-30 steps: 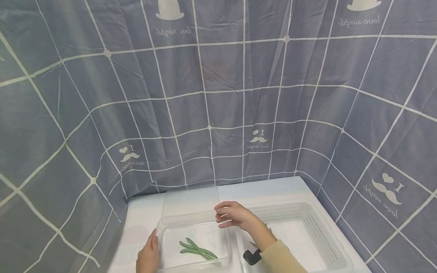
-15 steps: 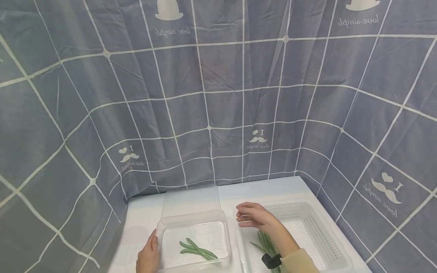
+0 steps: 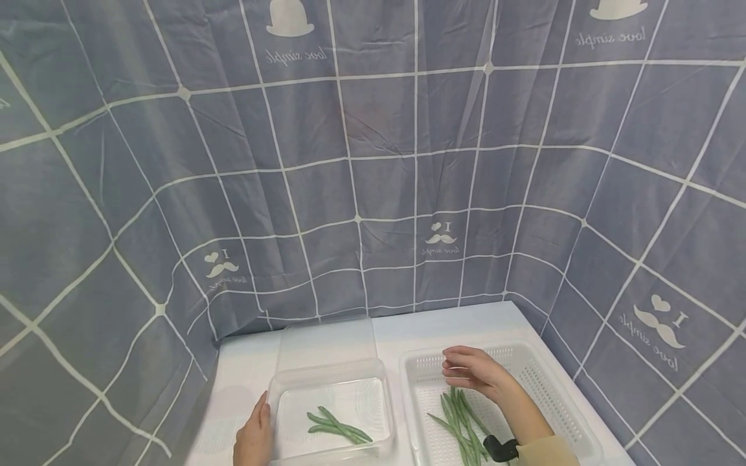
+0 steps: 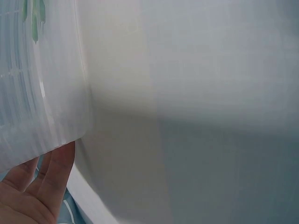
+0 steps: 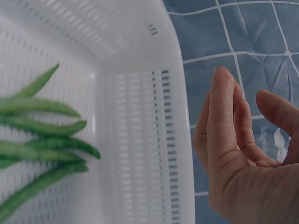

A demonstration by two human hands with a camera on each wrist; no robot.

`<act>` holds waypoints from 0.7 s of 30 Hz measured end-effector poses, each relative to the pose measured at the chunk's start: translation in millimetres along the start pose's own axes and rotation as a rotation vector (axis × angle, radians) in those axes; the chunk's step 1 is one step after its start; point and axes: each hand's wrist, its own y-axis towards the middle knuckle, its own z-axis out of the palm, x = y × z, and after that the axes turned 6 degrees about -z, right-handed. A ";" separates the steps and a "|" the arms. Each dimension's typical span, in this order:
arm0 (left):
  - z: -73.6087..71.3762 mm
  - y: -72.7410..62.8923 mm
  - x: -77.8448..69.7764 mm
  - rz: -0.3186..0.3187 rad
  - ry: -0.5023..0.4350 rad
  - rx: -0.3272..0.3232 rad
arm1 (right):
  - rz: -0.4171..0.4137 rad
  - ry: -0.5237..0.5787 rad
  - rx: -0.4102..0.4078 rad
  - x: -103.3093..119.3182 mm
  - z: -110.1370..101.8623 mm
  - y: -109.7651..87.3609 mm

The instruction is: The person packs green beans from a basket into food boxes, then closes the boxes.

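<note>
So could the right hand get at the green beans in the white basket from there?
Probably yes: the right hand looks empty and is raised near the green beans, and no lid covers the white basket.

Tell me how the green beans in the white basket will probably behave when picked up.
The green beans look slim, so each is probably light. They keep smooth, gentle curves, suggesting fairly stiff pods. They lie bunched together in the white basket, so pulling one could shift or roll its neighbours.
</note>
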 end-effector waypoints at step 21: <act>-0.7 -3.3 -0.6 0.013 -0.003 -0.008 | 0.032 -0.079 -0.071 -7.9 -50.3 -27.9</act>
